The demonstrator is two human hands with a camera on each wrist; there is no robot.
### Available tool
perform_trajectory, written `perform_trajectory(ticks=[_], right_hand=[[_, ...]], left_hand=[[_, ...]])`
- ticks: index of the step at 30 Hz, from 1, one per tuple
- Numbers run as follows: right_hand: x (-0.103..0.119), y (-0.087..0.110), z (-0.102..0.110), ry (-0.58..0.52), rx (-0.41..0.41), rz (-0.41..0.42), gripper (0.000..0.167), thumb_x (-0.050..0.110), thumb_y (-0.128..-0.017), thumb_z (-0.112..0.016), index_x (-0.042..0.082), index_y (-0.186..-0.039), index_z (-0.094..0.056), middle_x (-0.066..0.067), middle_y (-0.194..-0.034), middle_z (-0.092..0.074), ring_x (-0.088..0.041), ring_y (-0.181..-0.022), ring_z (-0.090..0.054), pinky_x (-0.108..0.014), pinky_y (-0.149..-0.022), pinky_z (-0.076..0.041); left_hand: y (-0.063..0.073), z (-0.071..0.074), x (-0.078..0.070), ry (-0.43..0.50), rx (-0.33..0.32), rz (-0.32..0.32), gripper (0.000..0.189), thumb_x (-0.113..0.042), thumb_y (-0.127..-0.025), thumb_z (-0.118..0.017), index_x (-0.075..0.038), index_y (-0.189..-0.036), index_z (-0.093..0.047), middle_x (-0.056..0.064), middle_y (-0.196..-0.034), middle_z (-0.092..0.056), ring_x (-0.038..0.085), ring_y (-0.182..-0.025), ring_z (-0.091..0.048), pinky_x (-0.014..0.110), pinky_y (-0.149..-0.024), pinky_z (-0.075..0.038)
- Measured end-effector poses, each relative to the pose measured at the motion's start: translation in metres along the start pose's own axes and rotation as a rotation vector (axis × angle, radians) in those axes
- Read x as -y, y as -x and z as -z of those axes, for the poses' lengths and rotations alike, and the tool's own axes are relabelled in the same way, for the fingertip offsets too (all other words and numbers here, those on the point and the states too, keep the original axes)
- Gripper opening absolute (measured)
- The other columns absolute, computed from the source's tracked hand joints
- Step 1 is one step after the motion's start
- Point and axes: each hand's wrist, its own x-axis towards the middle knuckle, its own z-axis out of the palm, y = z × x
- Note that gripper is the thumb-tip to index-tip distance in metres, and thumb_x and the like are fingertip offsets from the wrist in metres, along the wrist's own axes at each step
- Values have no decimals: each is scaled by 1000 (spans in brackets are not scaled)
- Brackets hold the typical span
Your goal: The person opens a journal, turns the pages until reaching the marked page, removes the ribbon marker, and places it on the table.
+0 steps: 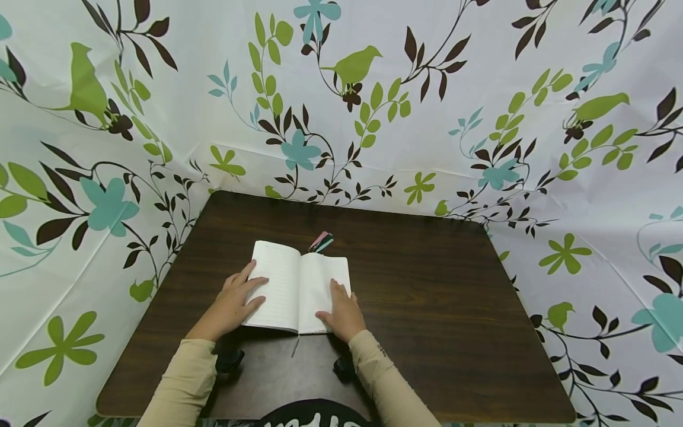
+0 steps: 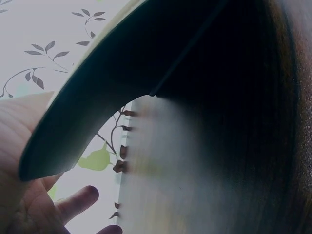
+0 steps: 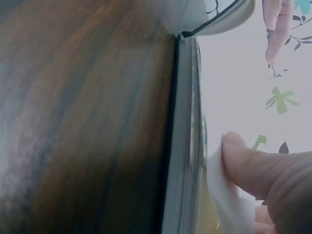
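Observation:
An open notebook [image 1: 274, 287] with lined, light pages lies left of the table's centre, a ribbon marker [image 1: 295, 347] hanging from its lower edge. At its left edge, my left hand [image 1: 235, 299] holds the left half, thumb over the page. The left wrist view shows that half's dark cover [image 2: 97, 112] curving up off the table, with fingertips [image 2: 87, 195] past its edge. On the right half, my right hand [image 1: 344, 311] has its thumb [image 3: 248, 161] on a bending page [image 3: 219, 190]. It pinches the page at the edge, other fingers mostly hidden.
Several slim pink, black and teal items [image 1: 322, 242] lie right behind the notebook on the dark wooden table [image 1: 437, 308]. A leaf-and-bird patterned white sheet [image 1: 341, 118] rises behind and beside the table.

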Motion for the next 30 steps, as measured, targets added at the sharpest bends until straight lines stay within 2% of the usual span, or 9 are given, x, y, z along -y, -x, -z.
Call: perform_trajectory(ticks=[3, 6, 11, 14, 18, 23, 26, 30], right_hand=[[3, 0, 1, 3, -11, 12, 84, 32, -89, -79, -4, -153, -37, -22, -155, -44, -41, -141, -43, -64, -114, -27], [5, 1, 2, -33, -15, 21, 82, 30, -91, -78, -4, -153, -36, -23, -152, -46, -40, -139, -46, -61, -113, -31], [6, -2, 3, -228, -2, 15, 76, 25, -96, -73, 0, -155, -34, -21, -152, -47, -38, -138, -48, -51, -111, -39], [6, -3, 2, -350, 0, 8, 70, 24, -98, -69, 2, -155, -35, -19, -154, -46, -35, -141, -44, -48, -113, -37], [6, -5, 0, -521, -34, 19, 65, 21, -99, -65, 1, -154, -36, -22, -156, -41, -37, -144, -38, -52, -112, -38], [5, -7, -2, -711, -89, 18, 70, 11, -93, -70, -3, -152, -36, -29, -163, -19, -48, -147, -25, -61, -106, -41], [5, -8, -2, -864, -114, -49, 70, 2, -91, -70, -2, -152, -36, -28, -163, -19, -48, -146, -28, -57, -103, -45], [5, -8, 0, -1051, -168, -163, 71, -6, -92, -67, 2, -155, -33, -28, -154, -33, -44, -138, -41, -38, -92, -53]], left_hand=[[0, 0, 1, 0, -1, 1, 41, -19, -98, -69, -10, -138, -62, 21, -165, -22, 54, -139, -28, 80, -98, -30], [0, -1, 1, -3, -2, -1, 41, -19, -98, -69, -10, -137, -62, 22, -165, -22, 54, -138, -28, 80, -98, -31], [1, -1, 2, 0, -10, -3, 41, -19, -98, -69, -9, -137, -62, 22, -165, -22, 55, -139, -29, 80, -98, -31], [1, -1, 2, 4, -14, -3, 42, -19, -98, -69, -9, -138, -62, 22, -165, -22, 54, -139, -28, 80, -98, -31], [2, -1, 2, 4, -17, -8, 42, -19, -98, -69, -9, -138, -62, 21, -165, -23, 54, -139, -29, 80, -97, -31], [3, -1, 2, 8, -20, -11, 41, -18, -98, -69, -9, -137, -62, 21, -165, -23, 54, -138, -29, 80, -97, -31], [3, -1, 2, 8, -21, -8, 41, -18, -98, -68, -10, -138, -62, 21, -165, -23, 54, -138, -29, 80, -97, -31], [3, -1, 2, 6, -20, -7, 41, -19, -98, -68, -10, -138, -62, 21, -165, -23, 54, -138, -29, 80, -97, -31]])
